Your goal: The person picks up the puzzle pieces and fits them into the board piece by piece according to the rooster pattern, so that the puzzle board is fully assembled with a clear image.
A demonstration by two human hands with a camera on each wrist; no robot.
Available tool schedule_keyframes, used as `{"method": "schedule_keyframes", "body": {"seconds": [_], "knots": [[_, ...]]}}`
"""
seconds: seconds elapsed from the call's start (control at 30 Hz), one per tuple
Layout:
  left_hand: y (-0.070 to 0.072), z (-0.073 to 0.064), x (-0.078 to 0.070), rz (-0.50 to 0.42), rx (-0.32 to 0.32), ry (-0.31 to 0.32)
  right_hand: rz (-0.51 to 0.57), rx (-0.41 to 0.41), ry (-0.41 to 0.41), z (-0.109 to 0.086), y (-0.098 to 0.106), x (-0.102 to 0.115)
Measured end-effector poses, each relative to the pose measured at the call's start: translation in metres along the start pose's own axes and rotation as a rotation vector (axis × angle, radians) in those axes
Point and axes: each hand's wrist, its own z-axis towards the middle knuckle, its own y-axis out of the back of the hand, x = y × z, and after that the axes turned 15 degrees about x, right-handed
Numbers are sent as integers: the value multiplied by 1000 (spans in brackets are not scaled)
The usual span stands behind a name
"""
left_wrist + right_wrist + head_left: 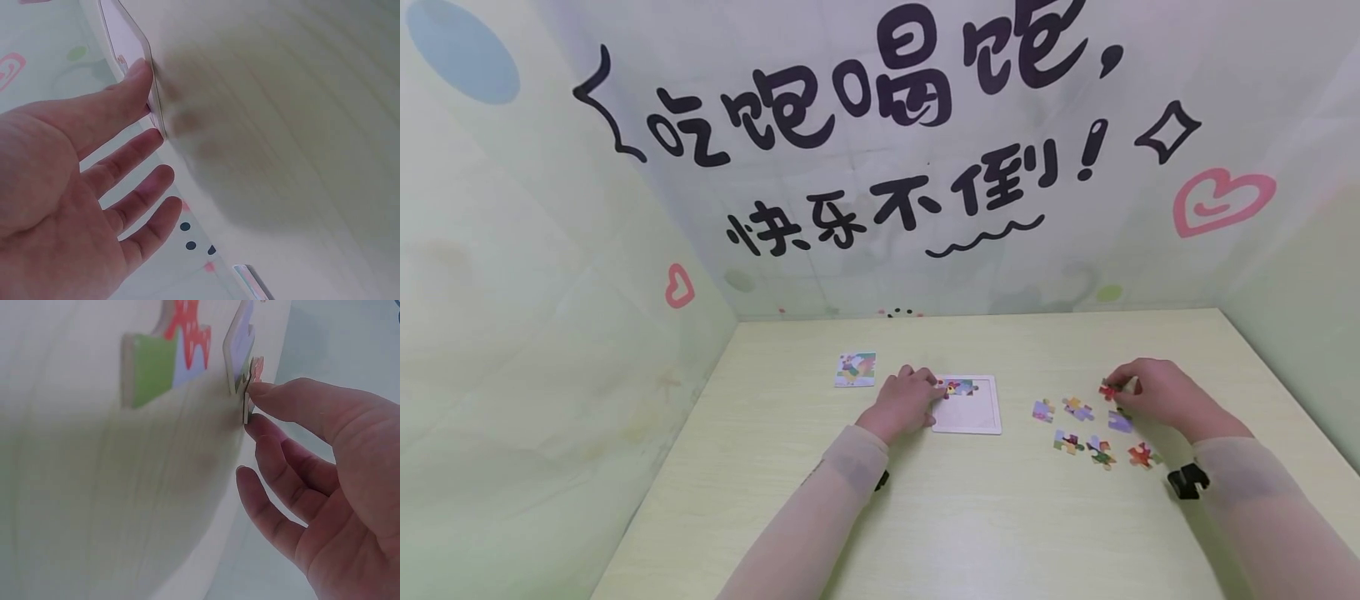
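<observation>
My left hand [904,403] rests at the left side of a white puzzle tray [966,419], its fingers fairly straight. In the left wrist view the thumb [139,78] lies against the tray's edge. Joined puzzle pieces [961,387] lie along the top inside the tray, partly hidden by the index finger. Over at the right, my right hand [1161,396] pinches a red puzzle piece [1107,390] between thumb and fingertip. In the right wrist view that piece [257,367] stands on edge close to a lilac-and-green piece [239,347].
Several loose pieces lie between the tray and my right hand, among them a lilac one [1042,410] and a red one [1141,455]. A small square picture card [855,370] is left of the tray. Printed cloth walls [925,275] enclose the pale table [955,517].
</observation>
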Motion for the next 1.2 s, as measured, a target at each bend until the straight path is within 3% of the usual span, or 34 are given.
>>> {"method": "schedule_keyframes", "body": {"seconds": [1.2], "knots": [[-1, 1, -1, -4, 4, 9, -6, -2, 82, 17, -7, 32]]}}
